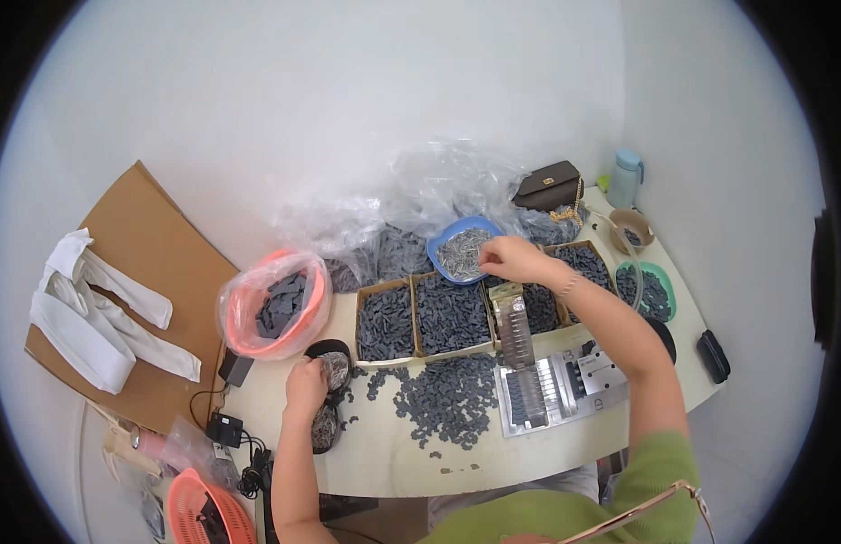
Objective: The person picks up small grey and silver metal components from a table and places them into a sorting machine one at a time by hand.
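A: What could go wrong on the table (375, 473), with the metal fixture (602, 377) as our landmark?

B: Biggest first: the row of cartons (454, 354) behind it is heaped, so a knock from the right forearm (612, 319) could spill dark parts. The clear slotted strip (515, 328), rising at the fixture's left end, could be bumped by that same arm.

A: And the smaller things?

B: The blue bowl (432, 250), behind and left of the fixture, could tilt if the right hand (518, 260) presses its rim, scattering the silvery pins (460, 255) inside. A stray pin might vanish in the loose pile (449, 399) just left of the fixture.

A: And the pose?

B: The right forearm slants above the fixture's right end, fingers bunched over the bowl's right side; I can't tell whether that grip pinches a pin. The left hand (306, 387), well left of the fixture, curls against a black dish (328, 346); its grip is hidden, so I can't tell.
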Tool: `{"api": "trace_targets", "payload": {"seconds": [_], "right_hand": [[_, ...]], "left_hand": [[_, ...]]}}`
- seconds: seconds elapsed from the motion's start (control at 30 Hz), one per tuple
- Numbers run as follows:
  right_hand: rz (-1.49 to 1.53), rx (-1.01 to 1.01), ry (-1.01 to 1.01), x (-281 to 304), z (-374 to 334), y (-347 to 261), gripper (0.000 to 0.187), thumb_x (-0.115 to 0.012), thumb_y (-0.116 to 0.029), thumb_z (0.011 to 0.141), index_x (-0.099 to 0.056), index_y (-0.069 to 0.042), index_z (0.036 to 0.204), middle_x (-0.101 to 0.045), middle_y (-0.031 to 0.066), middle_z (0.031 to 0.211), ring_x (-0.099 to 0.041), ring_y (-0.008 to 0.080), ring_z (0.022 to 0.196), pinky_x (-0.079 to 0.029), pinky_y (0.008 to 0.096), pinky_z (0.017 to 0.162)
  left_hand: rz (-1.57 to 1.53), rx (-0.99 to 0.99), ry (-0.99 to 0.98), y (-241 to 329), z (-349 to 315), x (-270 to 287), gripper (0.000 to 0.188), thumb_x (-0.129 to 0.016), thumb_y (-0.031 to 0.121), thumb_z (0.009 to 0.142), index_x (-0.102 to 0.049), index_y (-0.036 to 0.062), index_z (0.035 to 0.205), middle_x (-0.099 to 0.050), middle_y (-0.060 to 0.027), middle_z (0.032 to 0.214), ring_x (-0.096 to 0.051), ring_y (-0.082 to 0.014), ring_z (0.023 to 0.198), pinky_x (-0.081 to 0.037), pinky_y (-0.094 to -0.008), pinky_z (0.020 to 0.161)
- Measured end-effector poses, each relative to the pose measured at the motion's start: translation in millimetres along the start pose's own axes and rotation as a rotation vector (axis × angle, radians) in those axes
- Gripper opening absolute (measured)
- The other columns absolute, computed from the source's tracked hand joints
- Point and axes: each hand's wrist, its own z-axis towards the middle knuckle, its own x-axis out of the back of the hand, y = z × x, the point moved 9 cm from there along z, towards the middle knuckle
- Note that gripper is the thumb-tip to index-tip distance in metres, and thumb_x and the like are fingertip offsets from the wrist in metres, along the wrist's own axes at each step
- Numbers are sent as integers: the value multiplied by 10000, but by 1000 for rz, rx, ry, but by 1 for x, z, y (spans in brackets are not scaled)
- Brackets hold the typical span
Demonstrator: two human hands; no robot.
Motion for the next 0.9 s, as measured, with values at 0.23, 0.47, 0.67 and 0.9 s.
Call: {"api": "trace_targets", "payload": {"seconds": [0.23,0.47,0.67,0.9], "right_hand": [[-335,-138,-126,-56,53,16,131,-707,-189,729,-707,-76,793,-690,145,842,-661,315,854,-522,421,738],[-469,-102,-164,-68,61,13,118,-661,-171,734,-713,-76,781,-688,175,863,-661,333,883,-526,434,764],[-421,-113,-269,-62,55,13,171,-612,-158,769,-700,-33,845,-681,187,934,-651,344,912,-519,442,789],[-479,-87,-147,-46,46,29,224,-632,-222,803,-696,-9,832,-686,182,892,-656,355,880,-519,444,788]], "left_hand": [[-5,7,-51,-29,10,-34,63,-633,64,742,-682,31,761,-631,-186,842,-632,-369,798,-510,-456,732],[3,-2,-54,-32,11,-36,66,-618,55,740,-677,37,763,-636,-181,835,-636,-365,788,-512,-459,721],[-39,67,-53,-31,10,-20,116,-599,50,750,-658,47,849,-646,-159,820,-635,-358,773,-508,-451,711],[-720,1,-27,54,1,-10,104,-607,17,833,-640,29,931,-645,-80,780,-609,-144,683,-488,-274,629]]}}
